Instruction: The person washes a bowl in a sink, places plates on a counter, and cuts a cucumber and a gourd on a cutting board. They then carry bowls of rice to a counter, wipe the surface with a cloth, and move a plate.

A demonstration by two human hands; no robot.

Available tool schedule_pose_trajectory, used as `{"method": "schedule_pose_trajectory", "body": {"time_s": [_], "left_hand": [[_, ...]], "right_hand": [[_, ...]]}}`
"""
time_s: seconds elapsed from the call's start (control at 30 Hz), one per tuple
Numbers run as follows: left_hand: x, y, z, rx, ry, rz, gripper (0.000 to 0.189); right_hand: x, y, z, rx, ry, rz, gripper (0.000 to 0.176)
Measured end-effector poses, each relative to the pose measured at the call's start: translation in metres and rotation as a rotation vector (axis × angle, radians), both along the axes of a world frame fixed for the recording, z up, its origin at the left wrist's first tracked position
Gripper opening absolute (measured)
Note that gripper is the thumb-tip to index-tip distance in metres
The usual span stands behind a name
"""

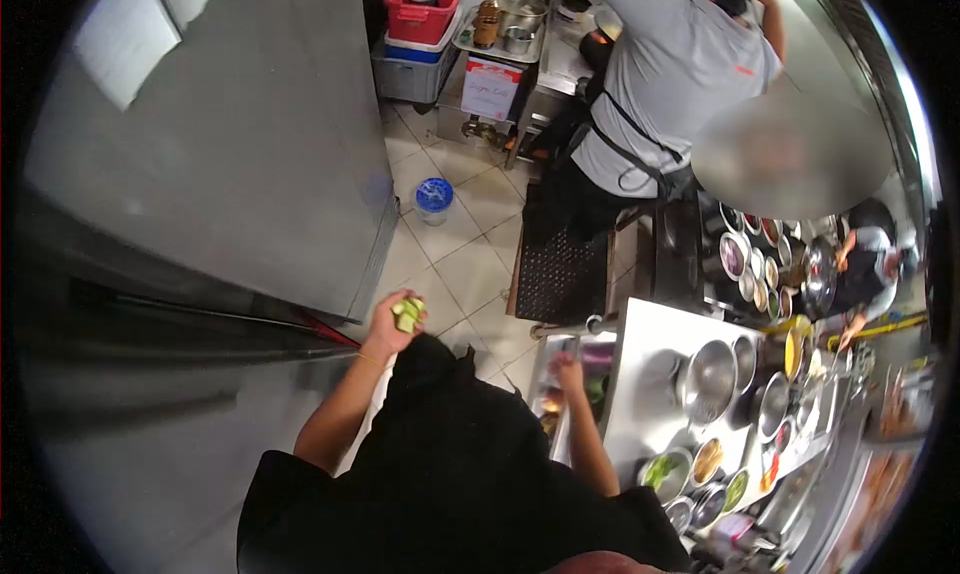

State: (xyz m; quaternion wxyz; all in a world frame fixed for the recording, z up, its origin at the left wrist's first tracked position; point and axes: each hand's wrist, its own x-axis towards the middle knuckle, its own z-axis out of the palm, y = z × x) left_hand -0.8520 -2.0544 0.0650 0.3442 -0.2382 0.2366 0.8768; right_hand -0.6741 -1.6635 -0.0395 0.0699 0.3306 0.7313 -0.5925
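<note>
Several pale green vegetable pieces lie in my left hand, its fingers curled around them, beside the grey cabinet doors. My right hand is over an open drawer under the steel counter, close to its front edge. The fingers of that hand look bent, but blur hides whether they hold anything. Inside the drawer are purple, green and orange-brown items, too blurred to name.
On the steel counter stand metal bowls and food containers. A co-worker in a grey shirt stands ahead on a black mat. A blue-lidded tub sits on the tiled floor. Another person works at the far right.
</note>
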Motion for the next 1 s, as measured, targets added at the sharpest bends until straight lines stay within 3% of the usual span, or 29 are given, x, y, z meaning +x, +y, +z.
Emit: {"method": "schedule_pose_trajectory", "body": {"time_s": [0.03,0.2,0.33,0.37,0.4,0.43,0.47,0.53,0.7,0.73,0.77,0.83,0.9,0.97,1.0], "left_hand": [[-0.025,0.003,0.001,0.022,-0.004,0.091,0.018],[-0.178,0.035,-0.026,0.073,0.019,0.249,0.019],[-0.353,0.086,-0.042,0.210,0.104,0.183,0.019],[-0.404,0.105,-0.033,0.126,0.102,0.199,0.018],[-0.440,0.129,-0.026,0.044,0.072,0.213,0.018],[-0.480,0.154,-0.022,-0.014,0.154,0.232,0.018],[-0.525,0.180,-0.015,-0.069,0.248,0.248,0.019],[-0.598,0.220,0.021,0.102,0.208,0.145,0.018],[-0.746,0.374,0.068,0.102,0.358,0.139,0.010],[-0.790,0.444,0.029,-0.187,0.712,0.276,0.012],[-0.803,0.457,0.098,0.077,0.249,-0.037,0.014],[-0.852,0.551,0.142,0.098,0.250,-0.151,0.026],[-0.877,0.597,0.185,0.139,0.320,-0.477,0.071],[-0.863,0.622,0.195,-0.170,0.149,-0.217,0.073],[-0.861,0.629,0.175,-0.090,0.188,-0.285,0.070]], "right_hand": [[-0.031,0.024,-0.023,-0.106,0.153,0.044,0.016],[-0.192,0.058,0.032,-0.131,0.000,0.101,0.022],[-0.247,0.081,-0.004,0.067,-0.004,0.162,0.020],[-0.252,0.080,-0.003,0.013,-0.188,0.069,0.023],[-0.251,0.091,-0.016,-0.206,-0.333,-0.038,0.020],[-0.241,0.100,-0.038,0.104,-0.170,0.285,0.022],[-0.241,0.099,-0.039,0.132,-0.214,0.301,0.022],[-0.249,0.092,-0.024,0.035,-0.317,0.159,0.023],[-0.300,0.073,0.038,-0.224,-0.250,-0.381,0.028],[-0.307,0.066,0.050,-0.235,-0.238,-0.508,0.030],[-0.313,0.059,0.064,-0.108,-0.170,-0.485,0.029],[-0.338,0.037,0.104,0.041,-0.204,-0.493,0.028],[-0.334,0.013,0.123,0.073,-0.203,-0.536,0.026],[-0.321,-0.007,0.133,-0.024,-0.297,-0.683,0.027],[-0.317,-0.023,0.137,0.083,-0.278,-0.686,0.027]]}}
